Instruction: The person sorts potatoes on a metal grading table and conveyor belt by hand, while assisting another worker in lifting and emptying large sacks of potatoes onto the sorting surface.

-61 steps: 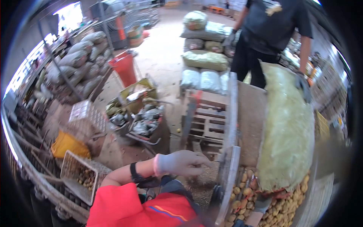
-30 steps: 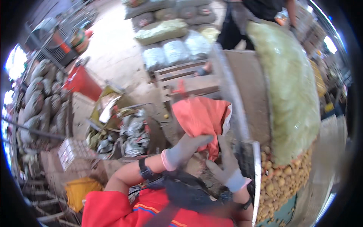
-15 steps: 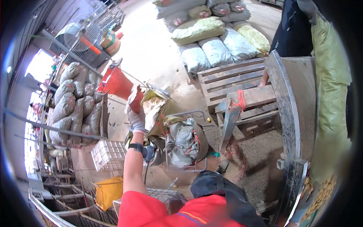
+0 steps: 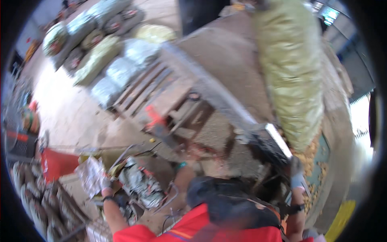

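Right now my left hand (image 4: 105,183) grips a crumpled silver sack (image 4: 90,175) near left; right hand (image 4: 296,171) touches the potato table (image 4: 282,147), grip unclear; sacking unfinished.

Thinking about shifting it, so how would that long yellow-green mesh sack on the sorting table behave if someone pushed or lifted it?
The long yellow-green mesh sack looks bulging full, so probably heavy. Its sides sag unevenly, so it would likely flop rather than stay stiff. Lying flat on the sorting table, it seems unlikely to roll.
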### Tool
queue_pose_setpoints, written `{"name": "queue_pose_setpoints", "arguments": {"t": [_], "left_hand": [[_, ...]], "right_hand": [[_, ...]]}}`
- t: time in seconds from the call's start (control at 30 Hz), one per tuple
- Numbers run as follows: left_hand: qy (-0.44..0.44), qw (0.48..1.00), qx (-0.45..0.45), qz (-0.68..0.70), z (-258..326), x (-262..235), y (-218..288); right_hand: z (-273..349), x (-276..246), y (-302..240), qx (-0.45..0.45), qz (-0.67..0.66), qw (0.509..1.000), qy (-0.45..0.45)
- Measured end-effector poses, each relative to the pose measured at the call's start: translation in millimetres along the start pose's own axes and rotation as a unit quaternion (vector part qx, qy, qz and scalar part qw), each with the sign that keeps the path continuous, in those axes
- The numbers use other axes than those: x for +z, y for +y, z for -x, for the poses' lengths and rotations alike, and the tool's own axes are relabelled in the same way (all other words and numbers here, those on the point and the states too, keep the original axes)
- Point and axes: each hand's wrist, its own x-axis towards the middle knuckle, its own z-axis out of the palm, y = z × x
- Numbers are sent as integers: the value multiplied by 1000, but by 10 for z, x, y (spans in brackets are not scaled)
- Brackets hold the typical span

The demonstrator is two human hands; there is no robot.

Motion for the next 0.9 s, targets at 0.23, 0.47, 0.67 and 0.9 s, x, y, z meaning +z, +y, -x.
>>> {"name": "queue_pose_setpoints", "arguments": {"t": [0.23,0.47,0.67,0.9], "left_hand": [[191,932,-234,203,477,-487,643],[404,777,323,359,1486,-1639,2494],[199,635,597,447,2580,-2052,4065],[165,520,808,222,3662,-2108,5309]], "right_hand": [[175,-106,-620,-108,-79,990,48],[66,-97,-480,-92,-101,989,60],[-58,-42,-347,-158,-18,986,53],[-188,-384,-43,-240,-197,946,-92]]}}
